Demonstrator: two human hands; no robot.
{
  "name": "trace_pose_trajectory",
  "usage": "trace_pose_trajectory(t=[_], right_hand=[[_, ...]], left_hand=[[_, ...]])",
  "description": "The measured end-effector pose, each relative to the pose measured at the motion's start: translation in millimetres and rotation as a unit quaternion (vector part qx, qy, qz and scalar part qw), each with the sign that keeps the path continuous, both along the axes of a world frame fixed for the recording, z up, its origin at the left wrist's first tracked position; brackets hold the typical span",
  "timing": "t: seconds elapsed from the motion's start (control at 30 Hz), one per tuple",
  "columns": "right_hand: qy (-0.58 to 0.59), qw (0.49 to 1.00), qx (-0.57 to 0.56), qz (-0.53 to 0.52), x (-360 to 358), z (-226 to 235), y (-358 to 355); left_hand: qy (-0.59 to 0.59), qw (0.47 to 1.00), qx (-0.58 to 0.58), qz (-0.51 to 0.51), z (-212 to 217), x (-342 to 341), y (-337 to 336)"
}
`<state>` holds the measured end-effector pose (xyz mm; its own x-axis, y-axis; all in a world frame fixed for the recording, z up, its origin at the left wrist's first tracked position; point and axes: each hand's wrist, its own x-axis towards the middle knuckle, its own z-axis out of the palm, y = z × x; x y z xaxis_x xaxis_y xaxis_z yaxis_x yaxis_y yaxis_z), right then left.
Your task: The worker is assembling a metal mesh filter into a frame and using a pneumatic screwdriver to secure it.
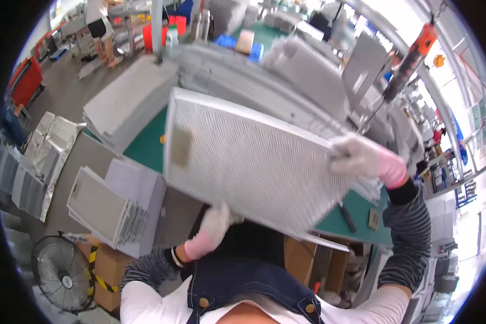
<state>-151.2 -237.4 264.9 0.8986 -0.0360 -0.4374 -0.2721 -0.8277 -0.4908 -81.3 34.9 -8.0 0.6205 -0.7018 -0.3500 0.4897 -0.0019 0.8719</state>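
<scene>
A framed metal mesh filter panel [254, 162] is held up tilted in front of me, with a silvery ribbed face and a pale rim. A greyish rectangular patch [181, 147] shows near its left end. My right hand [356, 156], in a white glove with a pink cuff, grips the panel's upper right edge. My left hand [215, 225], gloved the same way, is closed at the lower edge, left of the middle; its fingertips are partly blurred. The panel covers part of the green-topped table [151, 143] behind it.
Similar panels lie in a stack [132, 100] at the table's left and another stack [108, 208] beside it. An orange-and-black power driver [413, 62] hangs at the upper right. A dark-handled tool [348, 217] lies on the table. A floor fan [65, 272] stands lower left, near a cardboard box [109, 270].
</scene>
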Motion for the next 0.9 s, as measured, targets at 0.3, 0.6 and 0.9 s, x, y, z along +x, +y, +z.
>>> trace_pose_trajectory(t=[0.3, 0.6, 0.9], right_hand=[[0.099, 0.95, 0.257, -0.148, -76, -138, 4], [0.053, 0.92, 0.268, -0.282, -96, -149, 32], [0.091, 0.985, 0.105, -0.1, -93, -139, 13]], left_hand=[[-0.841, 0.532, -0.013, -0.098, 93, 102, -1], [-0.59, 0.597, -0.013, -0.544, 84, 40, -111], [-0.524, 0.636, -0.083, -0.56, 61, 28, -134]])
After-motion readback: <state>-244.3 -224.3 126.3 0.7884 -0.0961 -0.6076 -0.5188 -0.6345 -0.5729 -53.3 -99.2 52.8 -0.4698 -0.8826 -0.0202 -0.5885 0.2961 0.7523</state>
